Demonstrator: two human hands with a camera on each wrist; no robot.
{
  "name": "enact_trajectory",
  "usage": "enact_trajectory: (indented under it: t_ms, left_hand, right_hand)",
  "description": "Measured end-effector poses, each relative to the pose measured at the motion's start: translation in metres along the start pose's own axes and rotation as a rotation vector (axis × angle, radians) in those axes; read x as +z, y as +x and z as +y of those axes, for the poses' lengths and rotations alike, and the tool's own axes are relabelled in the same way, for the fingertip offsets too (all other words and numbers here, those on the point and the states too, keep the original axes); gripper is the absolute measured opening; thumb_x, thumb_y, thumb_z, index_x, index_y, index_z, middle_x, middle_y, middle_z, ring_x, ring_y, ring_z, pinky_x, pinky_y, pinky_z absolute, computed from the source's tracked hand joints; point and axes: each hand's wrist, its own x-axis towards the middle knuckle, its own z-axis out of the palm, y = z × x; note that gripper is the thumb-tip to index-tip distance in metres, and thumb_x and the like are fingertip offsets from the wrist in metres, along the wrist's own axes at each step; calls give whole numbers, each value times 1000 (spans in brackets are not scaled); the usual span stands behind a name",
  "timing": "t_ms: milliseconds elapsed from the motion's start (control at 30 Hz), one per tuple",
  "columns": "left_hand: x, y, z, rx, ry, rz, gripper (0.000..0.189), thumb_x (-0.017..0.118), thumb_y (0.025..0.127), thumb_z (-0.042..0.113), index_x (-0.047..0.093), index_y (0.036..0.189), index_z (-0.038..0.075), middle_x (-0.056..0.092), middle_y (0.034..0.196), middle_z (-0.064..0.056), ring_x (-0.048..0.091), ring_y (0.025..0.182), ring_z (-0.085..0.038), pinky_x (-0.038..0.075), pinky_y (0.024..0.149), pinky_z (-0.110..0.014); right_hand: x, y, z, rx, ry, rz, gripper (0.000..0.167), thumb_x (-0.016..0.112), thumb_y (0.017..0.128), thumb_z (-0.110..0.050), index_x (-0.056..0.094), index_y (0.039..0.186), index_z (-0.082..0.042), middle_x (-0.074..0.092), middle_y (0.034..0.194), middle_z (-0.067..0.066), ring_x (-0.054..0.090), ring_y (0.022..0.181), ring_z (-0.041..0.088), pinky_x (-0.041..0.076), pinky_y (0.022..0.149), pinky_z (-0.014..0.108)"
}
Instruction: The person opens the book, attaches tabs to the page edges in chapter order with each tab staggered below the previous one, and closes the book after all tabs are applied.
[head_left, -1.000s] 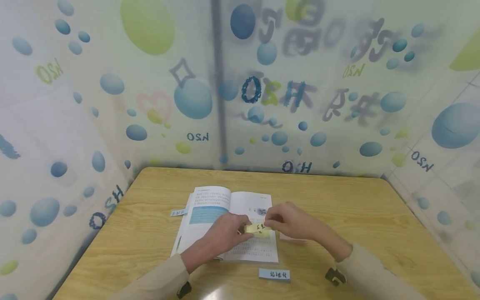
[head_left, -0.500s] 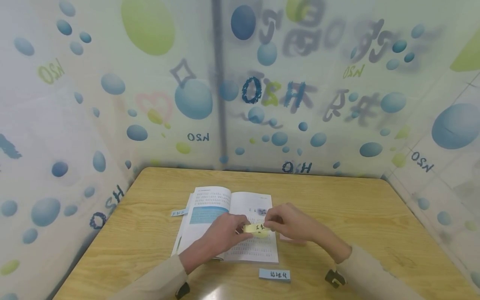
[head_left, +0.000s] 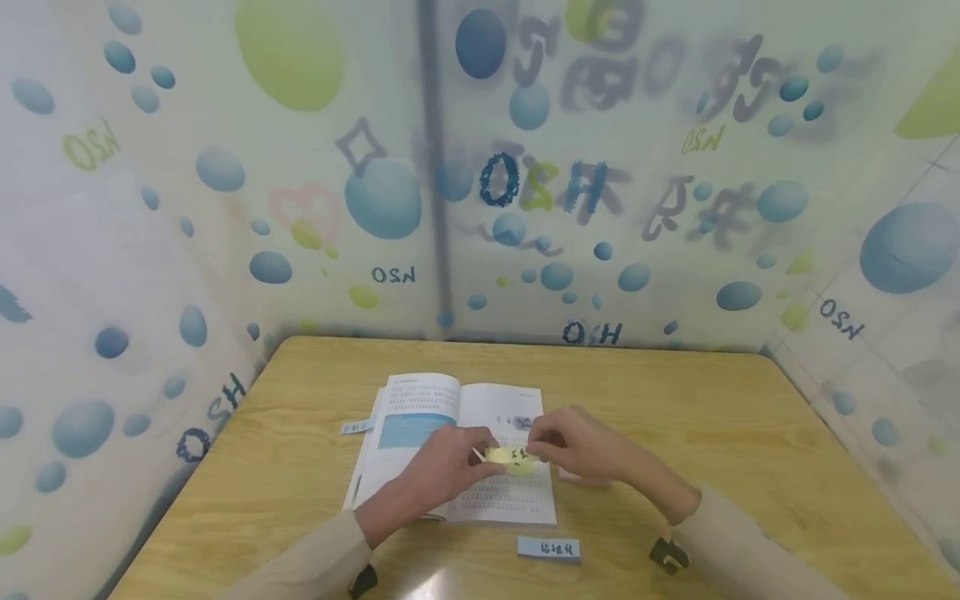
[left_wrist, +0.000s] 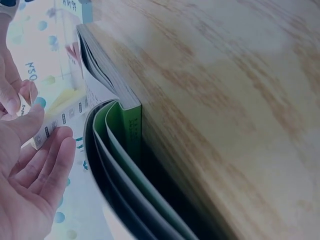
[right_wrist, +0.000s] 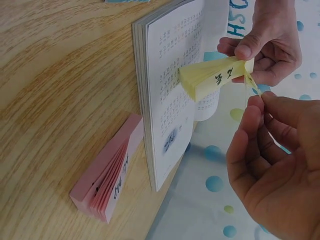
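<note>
Over the right page of an open book [head_left: 495, 500], my two hands meet at a yellow sticky-note pad [right_wrist: 212, 77] with handwriting on its side. My left hand [head_left: 450, 462] grips one end of the pad between thumb and fingers. With thumb and index finger my right hand [head_left: 573, 442] pinches a thin yellow sheet at that same end, pulled slightly off the stack in the right wrist view. At the pad's far end the sheets fan apart. Printed marks run along its white underside [left_wrist: 62, 117] in the left wrist view.
A pink sticky-note pad [right_wrist: 107, 172], its sheets fanned, lies beside the book's right edge. Nearer the front of the wooden table [head_left: 645, 383] is a blue sticky-note pad [head_left: 549, 548]. A blue note [head_left: 356, 427] sticks out from the book's left side. Patterned curtains [head_left: 637, 125] surround the table.
</note>
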Motion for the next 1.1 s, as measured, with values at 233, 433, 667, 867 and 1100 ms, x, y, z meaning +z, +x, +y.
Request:
enact_trajectory:
  t_ms: [233,433,667,867,1100]
  left_hand:
    - [-1,0,1,27,4,27,19,81,89,26,72,98,12,74,89,2,65,72,-1,54,65,-20]
    - [-1,-1,-1,23,-14,34,19,80,90,27,72,99,13,74,88,2,65,72,0,53,64,-19]
    - [0,-1,-3,43,-9,42,17,80,90,25,72,98,12,73,87,2,65,71,1,53,63,-18]
    - [-1,-2,-4,31,-5,33,16,80,90,26,72,96,13,73,85,3,64,71,1,53,63,-19]
    - [-2,-2,-3,31,-3,35,18,80,90,27,71,95,12,73,85,2,65,71,-1,53,63,-20]
  right_hand:
    - [3,1,0,-15,2,3,14,64,102,-15,72,92,-12,66,80,0,54,68,6,49,62,25]
    - [4,1,2,-10,9,7,14,63,103,-17,71,92,-15,64,79,-5,54,68,7,49,62,25]
    - [5,2,4,-13,30,16,13,62,103,-17,70,94,-16,65,81,-4,56,70,8,51,63,26]
    - [3,2,3,-15,42,28,12,62,103,-14,70,94,-16,66,83,-4,57,72,9,53,66,27]
    - [-3,2,3,4,38,38,12,62,103,-14,70,95,-18,68,85,2,59,73,10,53,67,28]
